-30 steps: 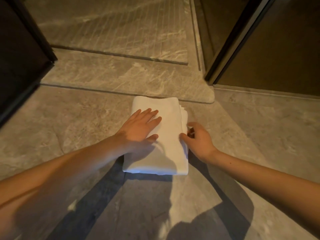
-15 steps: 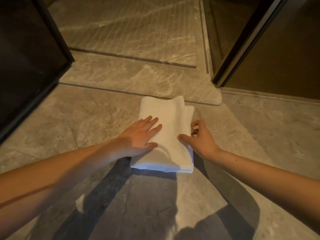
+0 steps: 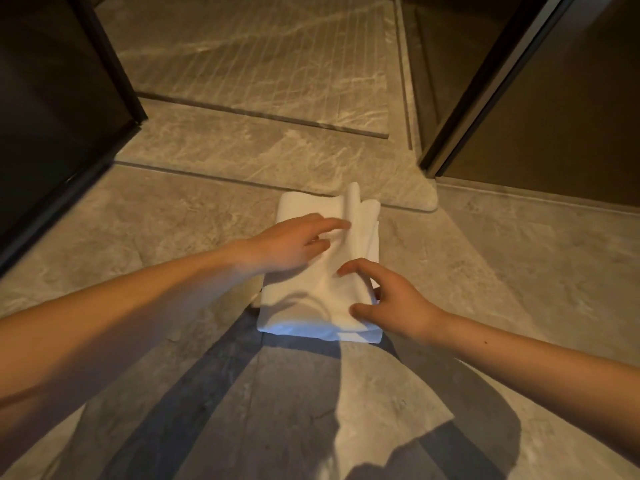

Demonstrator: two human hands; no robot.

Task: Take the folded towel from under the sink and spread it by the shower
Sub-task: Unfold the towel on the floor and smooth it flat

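Dark panel (image 3: 52, 98): stands well out to the left of the left hand, with a black edge post running down to the floor.

Left hand (image 3: 291, 245): reaches in from the lower left and lies on the far half of the towel. Its fingers are stretched out nearly straight and loose, gripping nothing, and their tips reach the raised fold. It is slightly blurred.

Towel (image 3: 311, 306): white, still folded in a thick oblong, and flat on the floor under both hands. Its near short edge lies below the right hand's thumb. Its far edge lies beyond the left hand's fingertips, just short of the threshold.

Raised fold (image 3: 354, 202): a ridge of cloth stands up along the towel's far right part, just past the left hand's fingers.

Threshold (image 3: 277, 157): a pale stone strip lies across the floor beyond both hands.

Shower floor (image 3: 259, 57): grooved stone further off, past the threshold.

Right hand (image 3: 398, 303): comes in from the right onto the towel's near right corner. The forefinger and thumb are spread apart with their tips on the top layer. The other fingers curl down at the towel's right edge, and whether they grip a layer cannot be told.

Door frame (image 3: 478, 81): a dark slanted post, far beyond and to the right of the right hand.

Floor (image 3: 519, 271): grey veined stone on all sides of the hands.
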